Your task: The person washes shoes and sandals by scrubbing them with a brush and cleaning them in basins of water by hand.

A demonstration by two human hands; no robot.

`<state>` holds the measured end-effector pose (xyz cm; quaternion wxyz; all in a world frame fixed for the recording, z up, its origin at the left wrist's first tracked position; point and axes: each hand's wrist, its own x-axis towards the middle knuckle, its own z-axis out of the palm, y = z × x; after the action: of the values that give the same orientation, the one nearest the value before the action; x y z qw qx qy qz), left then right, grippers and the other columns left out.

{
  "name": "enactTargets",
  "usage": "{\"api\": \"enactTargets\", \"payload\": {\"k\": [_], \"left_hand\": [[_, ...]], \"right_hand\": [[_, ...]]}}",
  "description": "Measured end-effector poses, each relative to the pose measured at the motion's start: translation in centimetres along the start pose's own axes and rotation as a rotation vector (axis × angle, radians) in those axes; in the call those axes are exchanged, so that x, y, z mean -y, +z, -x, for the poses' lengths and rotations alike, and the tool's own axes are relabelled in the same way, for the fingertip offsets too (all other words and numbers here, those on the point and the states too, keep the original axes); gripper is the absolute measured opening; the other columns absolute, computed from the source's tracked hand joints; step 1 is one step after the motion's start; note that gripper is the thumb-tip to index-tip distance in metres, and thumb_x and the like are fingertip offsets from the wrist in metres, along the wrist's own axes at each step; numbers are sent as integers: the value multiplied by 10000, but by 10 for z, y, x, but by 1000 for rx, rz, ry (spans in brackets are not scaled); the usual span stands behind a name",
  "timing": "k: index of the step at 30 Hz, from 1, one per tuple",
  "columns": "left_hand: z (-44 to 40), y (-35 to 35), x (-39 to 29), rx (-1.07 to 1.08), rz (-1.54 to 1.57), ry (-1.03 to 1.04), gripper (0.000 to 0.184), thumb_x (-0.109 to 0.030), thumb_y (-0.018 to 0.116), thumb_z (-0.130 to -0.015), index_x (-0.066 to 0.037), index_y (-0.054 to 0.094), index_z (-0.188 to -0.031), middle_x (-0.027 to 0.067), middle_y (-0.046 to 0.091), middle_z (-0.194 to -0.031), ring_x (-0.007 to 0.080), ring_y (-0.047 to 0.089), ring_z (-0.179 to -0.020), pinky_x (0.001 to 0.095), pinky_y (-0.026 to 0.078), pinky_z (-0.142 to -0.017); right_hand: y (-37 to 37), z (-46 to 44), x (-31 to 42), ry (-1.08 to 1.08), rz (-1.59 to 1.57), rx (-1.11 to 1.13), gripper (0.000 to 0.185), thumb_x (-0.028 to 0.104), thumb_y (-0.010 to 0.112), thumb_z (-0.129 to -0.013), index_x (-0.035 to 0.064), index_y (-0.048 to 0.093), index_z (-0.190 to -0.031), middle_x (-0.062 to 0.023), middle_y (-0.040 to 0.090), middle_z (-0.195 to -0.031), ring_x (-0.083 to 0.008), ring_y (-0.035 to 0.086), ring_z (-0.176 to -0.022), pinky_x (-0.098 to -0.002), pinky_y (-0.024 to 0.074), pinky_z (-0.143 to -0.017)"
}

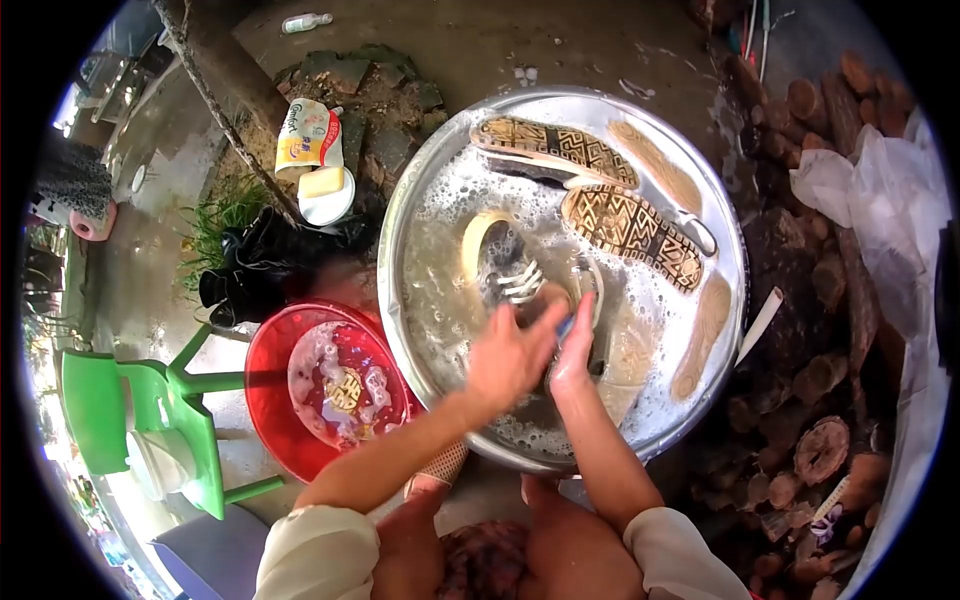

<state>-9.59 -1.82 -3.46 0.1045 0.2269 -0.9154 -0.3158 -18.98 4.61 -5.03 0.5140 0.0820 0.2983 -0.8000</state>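
Observation:
A large metal basin (392, 300) of cloudy, soapy water lies in front of me. My right hand (573, 350) is wrapped along the side of a dark shoe (598, 345) with a pale edge, partly under water. My left hand (512, 355), smeared by motion, is over the same spot; a small blue patch shows between the hands, its kind unclear. Just beyond them floats a dark sneaker (492, 262) with white laces and a cream sole edge. Two shoes lie sole up, one farther (560, 145) and one nearer (640, 235). Tan insoles (655, 160) rest along the right side.
At left stands a red basin (262, 400) holding suds and a patterned sole (343, 390), next to a green chair (150, 400). Beyond are black boots (265, 265), a detergent pouch (308, 138) and a yellow soap bar (321, 181). Stacked logs (820, 450) border the right.

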Motion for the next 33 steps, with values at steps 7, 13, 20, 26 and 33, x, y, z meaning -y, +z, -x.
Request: {"api": "enactTargets", "payload": {"k": [7,13,20,26,33], "left_hand": [[-62,-12,46,-231,-264,-16,578,-260,638,-909,-244,431,-1448,226,495,-1118,400,554,-997,459,504,-851],[-35,6,59,61,-74,-311,584,-251,537,-954,-63,341,-1470,293,423,-1367,498,523,-1068,524,491,-898],[-12,21,19,245,-106,56,415,-212,519,-929,-98,553,-1326,101,381,-1532,447,487,-1245,479,478,-986],[-67,27,101,156,-116,-266,464,-276,523,-953,-224,469,-1411,189,465,-1388,388,615,-1060,487,538,-837],[-19,-13,-7,51,109,-209,573,-337,550,-954,-347,323,-1480,216,463,-1152,440,610,-922,491,555,-768]], "right_hand": [[-3,-4,-18,-163,645,-203,571,448,418,-1039,4,477,-1394,-119,560,-1314,-164,526,-1177,-306,400,-1008],[-17,-24,-34,9,864,-209,822,618,456,-959,-13,365,-1478,-187,356,-1531,-270,310,-1425,-341,238,-1153],[-67,-56,-36,-417,1161,-323,682,644,480,-939,56,556,-1275,-102,594,-1181,-246,524,-1158,-390,394,-1026],[-4,-6,-24,20,163,-457,644,562,456,-987,37,513,-1355,-81,579,-1334,-241,532,-1216,-380,399,-1055],[3,-14,5,20,-79,-94,688,635,366,-976,88,514,-1367,-97,578,-1306,-282,525,-1222,-412,403,-1056]]}}
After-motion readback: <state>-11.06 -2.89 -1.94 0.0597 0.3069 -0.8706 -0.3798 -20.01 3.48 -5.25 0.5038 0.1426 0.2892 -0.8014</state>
